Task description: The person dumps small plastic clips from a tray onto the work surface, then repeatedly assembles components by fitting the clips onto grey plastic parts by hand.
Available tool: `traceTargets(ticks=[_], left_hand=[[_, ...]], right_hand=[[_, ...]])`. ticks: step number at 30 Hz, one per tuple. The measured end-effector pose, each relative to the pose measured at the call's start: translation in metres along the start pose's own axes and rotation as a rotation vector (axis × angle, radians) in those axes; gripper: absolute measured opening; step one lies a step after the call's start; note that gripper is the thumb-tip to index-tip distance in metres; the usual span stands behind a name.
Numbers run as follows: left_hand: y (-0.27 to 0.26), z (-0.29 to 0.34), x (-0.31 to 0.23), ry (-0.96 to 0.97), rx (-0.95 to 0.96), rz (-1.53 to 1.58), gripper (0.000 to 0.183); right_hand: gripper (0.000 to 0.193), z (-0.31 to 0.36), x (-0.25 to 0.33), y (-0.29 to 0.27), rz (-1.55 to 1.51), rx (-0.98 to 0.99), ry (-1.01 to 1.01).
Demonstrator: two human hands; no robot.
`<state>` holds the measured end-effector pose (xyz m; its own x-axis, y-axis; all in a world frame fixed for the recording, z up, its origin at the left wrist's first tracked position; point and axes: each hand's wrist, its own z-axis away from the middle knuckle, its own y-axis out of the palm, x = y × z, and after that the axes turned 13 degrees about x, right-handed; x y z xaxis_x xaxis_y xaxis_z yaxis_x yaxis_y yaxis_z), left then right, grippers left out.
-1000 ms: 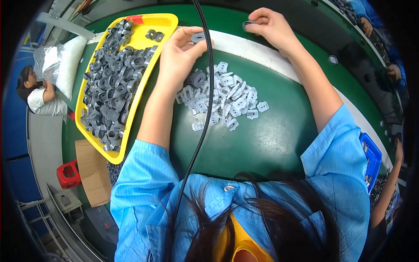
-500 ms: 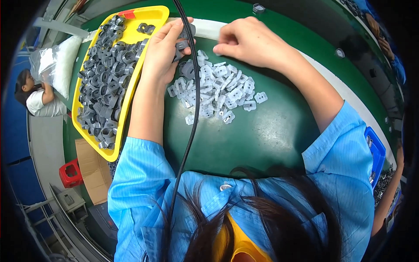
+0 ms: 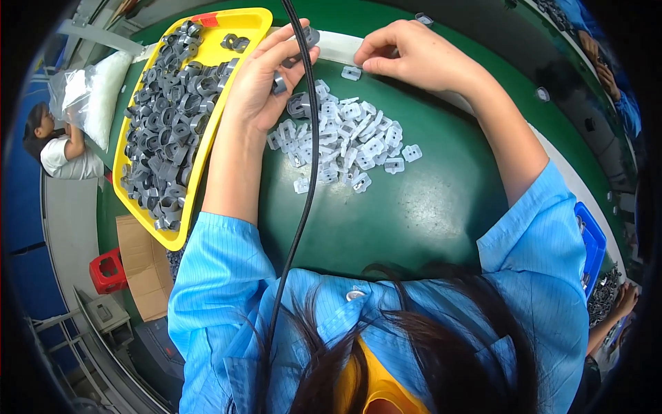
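Observation:
My left hand (image 3: 258, 79) is closed around a few grey plastic parts (image 3: 312, 37), beside the tray's right edge; a black cable (image 3: 308, 138) passes in front of its fingers. My right hand (image 3: 424, 55) is curled with thumb and forefinger close together, and whatever they hold is hidden. A single translucent plastic piece (image 3: 351, 72) lies just left of its fingertips. Between and below the hands spreads a heap of translucent plastic pieces (image 3: 345, 134) on the green table (image 3: 358, 228). At the heap's upper left, a grey plastic part (image 3: 298, 105) rests near my left wrist.
A yellow tray (image 3: 200, 200) full of grey parts stands on the left. Beyond it are a cardboard box (image 3: 143, 265), a red stool (image 3: 108, 271) and a person (image 3: 69, 148) by a white bag (image 3: 109, 96). Rightward sits a blue bin (image 3: 592, 241), with another person's hand (image 3: 626, 300) nearby.
My right hand has shifted slightly right and up, and a translucent piece now shows left of its fingertips. The left hand has moved slightly right, its fingers opened somewhat around the grey parts.

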<state>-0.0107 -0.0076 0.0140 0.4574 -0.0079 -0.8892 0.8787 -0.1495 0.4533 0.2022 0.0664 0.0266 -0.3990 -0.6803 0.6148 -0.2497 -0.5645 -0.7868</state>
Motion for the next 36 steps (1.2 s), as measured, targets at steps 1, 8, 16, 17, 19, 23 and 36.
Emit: traceTargets(ticks=[1, 8, 16, 17, 19, 23, 36], left_hand=[[-0.004, 0.000, -0.003, -0.023, 0.013, -0.004, 0.040], [0.006, -0.005, 0.005, -0.020, -0.056, -0.356, 0.043], [0.023, 0.004, 0.010, 0.165, -0.111, -1.142, 0.039], [0.026, 0.004, 0.010, 0.166, -0.124, -1.149, 0.039], [0.030, 0.003, 0.011, 0.161, -0.136, -1.158, 0.039], [0.034, 0.003, 0.015, 0.248, -0.188, -1.168, 0.038], [0.033, 0.001, 0.022, 0.267, -0.075, -0.978, 0.037]], right_hand=[[0.019, 0.000, -0.003, -0.003, -0.048, -0.045, 0.050], [0.019, -0.010, -0.017, 0.003, 0.103, -0.263, -0.102], [0.015, -0.001, 0.008, -0.004, -0.197, -0.078, 0.121], [0.014, 0.000, 0.009, -0.006, -0.448, -0.075, 0.117], [0.016, -0.003, 0.012, -0.006, -0.635, -0.140, 0.074], [0.024, -0.004, 0.024, 0.002, -0.920, -0.208, 0.034], [0.019, -0.015, 0.015, 0.027, -0.482, -0.563, -0.010]])
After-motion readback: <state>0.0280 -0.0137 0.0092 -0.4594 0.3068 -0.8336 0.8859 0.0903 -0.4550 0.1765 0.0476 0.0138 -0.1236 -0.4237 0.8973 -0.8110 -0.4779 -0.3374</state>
